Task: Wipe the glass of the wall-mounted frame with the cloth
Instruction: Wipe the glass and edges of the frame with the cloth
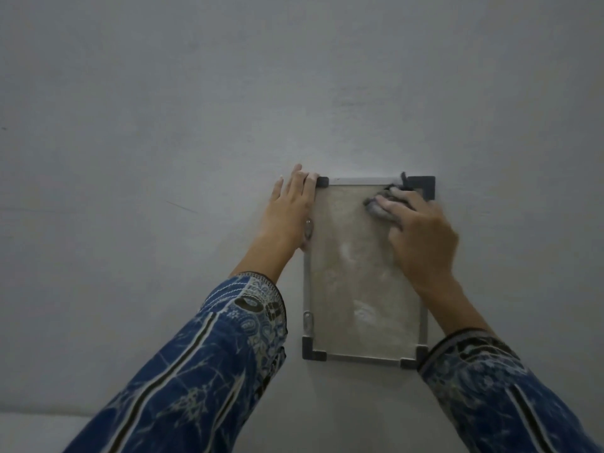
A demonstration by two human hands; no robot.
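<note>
A small upright frame with a thin silver rim and dark corner caps hangs on the wall. Its glass is dusty, with pale smudges in the middle and lower part. My right hand presses a bunched grey cloth against the glass near the top right corner, fingers curled over it. A tail of the cloth sticks up past the top rim. My left hand lies flat with straight fingers against the wall and the frame's upper left edge.
The plain grey-white wall fills the view around the frame. A pale surface shows at the bottom left corner. Both forearms wear blue patterned sleeves.
</note>
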